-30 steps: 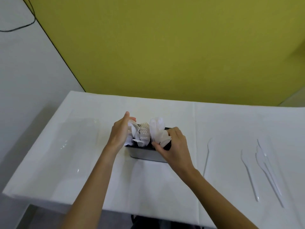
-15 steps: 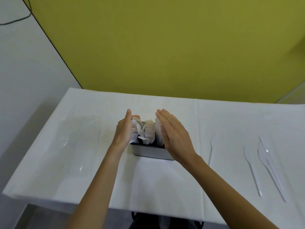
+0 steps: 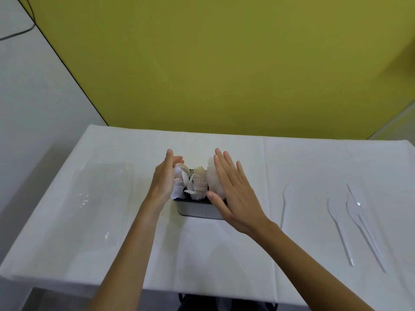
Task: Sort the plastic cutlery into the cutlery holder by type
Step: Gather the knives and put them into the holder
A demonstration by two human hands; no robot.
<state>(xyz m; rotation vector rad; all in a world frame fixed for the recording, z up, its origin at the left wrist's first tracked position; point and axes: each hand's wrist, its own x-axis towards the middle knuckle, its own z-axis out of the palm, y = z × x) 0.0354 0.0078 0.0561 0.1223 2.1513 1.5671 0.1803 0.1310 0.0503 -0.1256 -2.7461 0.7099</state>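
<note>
Left hand (image 3: 162,184) and right hand (image 3: 233,194) flank the cutlery holder (image 3: 197,211); approach from above is free.

The bench (image 3: 224,254) is covered with a white cloth (image 3: 314,158), and a crease is seen in it right of the middle. The cutlery holder (image 3: 197,211) is set on it near the middle. A clear plastic tray (image 3: 101,198) is laid to the left. A single white utensil (image 3: 284,205) is laid to the right of the holder, and a few clear utensils (image 3: 363,225) are grouped well apart from it, near the right edge.

Clear tray (image 3: 101,198) (left) on tablecloth (image 3: 213,254)
</note>
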